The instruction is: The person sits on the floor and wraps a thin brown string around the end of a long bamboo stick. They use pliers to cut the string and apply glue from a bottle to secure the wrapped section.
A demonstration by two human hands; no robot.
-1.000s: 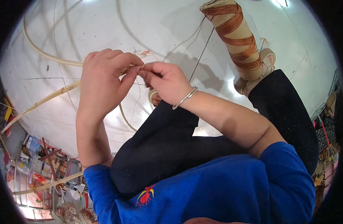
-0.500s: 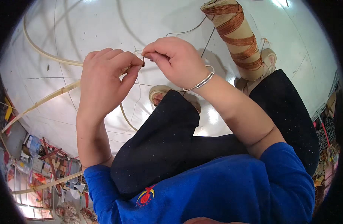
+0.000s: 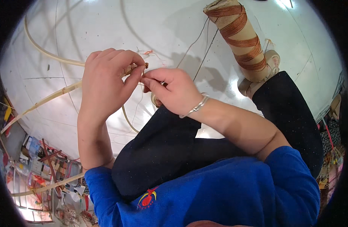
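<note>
My left hand (image 3: 104, 83) is closed around pale, thin bent strips (image 3: 60, 92), which look like split bamboo and curve away to the left. Past its thumb and forefinger pokes a short end wrapped in brown (image 3: 146, 65). Just below and right of that end, my right hand (image 3: 176, 89) is pinched at thumb and forefinger on what looks like brown thread, mostly hidden by the fingers. A dark thread (image 3: 190, 46) slants down toward this hand from a pale tube wound with reddish-brown thread (image 3: 240, 38).
The tube stands by my right foot on a white tiled floor (image 3: 159, 22). My dark-trousered knees (image 3: 155, 147) are bent below my hands. Mixed tools and scraps (image 3: 49, 162) crowd the lower left. Another strip (image 3: 49, 186) passes beside my left elbow.
My right hand has moved down and slightly left, from beside the wrapped end to below it. The thread from the tube now hangs differently. My left hand has stayed nearly still.
</note>
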